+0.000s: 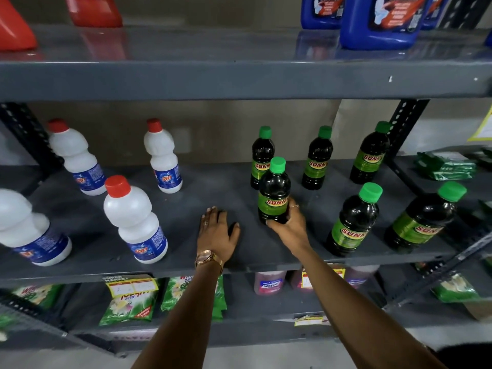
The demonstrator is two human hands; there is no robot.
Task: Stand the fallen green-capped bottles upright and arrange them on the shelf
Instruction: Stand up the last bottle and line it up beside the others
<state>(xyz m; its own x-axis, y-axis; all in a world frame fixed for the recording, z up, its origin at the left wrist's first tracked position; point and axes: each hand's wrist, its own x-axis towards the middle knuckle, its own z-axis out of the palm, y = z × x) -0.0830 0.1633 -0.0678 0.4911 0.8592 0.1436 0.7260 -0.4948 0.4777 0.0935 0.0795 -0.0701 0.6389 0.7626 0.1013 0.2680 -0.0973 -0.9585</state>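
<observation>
Held bottle [274, 191]: upright on shelf [173, 251], front-centre, right hand [288, 225] wrapped round its base. Left hand [218, 231]: flat, empty. Five others upright. Risk: back bottle [262, 155] just behind; a push rearward likely topples it.

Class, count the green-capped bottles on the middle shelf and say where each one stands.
6. Three stand in a back row: left, middle, right. Three stand in front: one gripped by the right hand at, then centre and far right. None looks hidden.
</observation>
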